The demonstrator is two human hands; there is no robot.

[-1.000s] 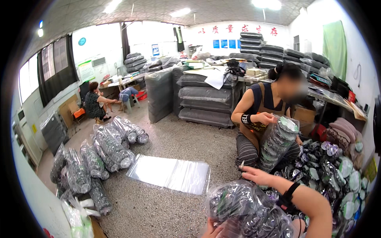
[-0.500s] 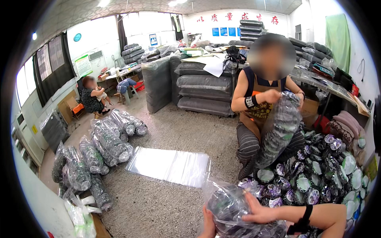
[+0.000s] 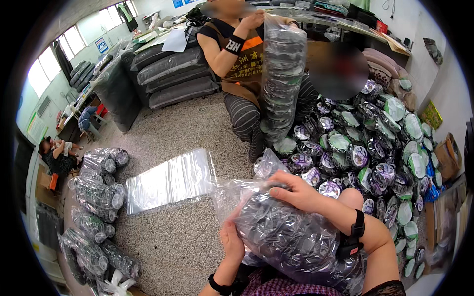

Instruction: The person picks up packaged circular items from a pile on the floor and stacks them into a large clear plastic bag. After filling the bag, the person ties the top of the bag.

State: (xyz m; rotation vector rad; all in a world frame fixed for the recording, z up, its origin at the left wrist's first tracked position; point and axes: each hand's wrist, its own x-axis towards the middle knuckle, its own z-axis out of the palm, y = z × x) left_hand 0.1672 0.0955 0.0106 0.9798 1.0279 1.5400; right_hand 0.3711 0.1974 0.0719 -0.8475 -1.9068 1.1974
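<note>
A long clear plastic bag (image 3: 291, 241) packed with round, dark wrapped packs lies across my lap, its loose mouth turned toward the far left. My left hand (image 3: 232, 240) cups the bag's left side near that mouth, fingers partly hidden behind the film. From above, my right hand (image 3: 295, 191) grips the film at the top of the bag, thumb and fingers bent over it. Across from me a seated co-worker holds up another filled clear bag (image 3: 285, 79), upright, with a column of similar packs inside.
A large heap of round packs (image 3: 358, 153) with green and purple labels spreads at the right. Flat empty plastic bags (image 3: 170, 180) lie on the speckled floor. Filled bags (image 3: 96, 192) are piled at the left. Wrapped grey cushions (image 3: 173, 74) are stacked behind.
My view has turned right and down. My right hand has shifted toward the bag's mouth, and more of the bag shows on my lap. The co-worker's bag now hangs straighter.
</note>
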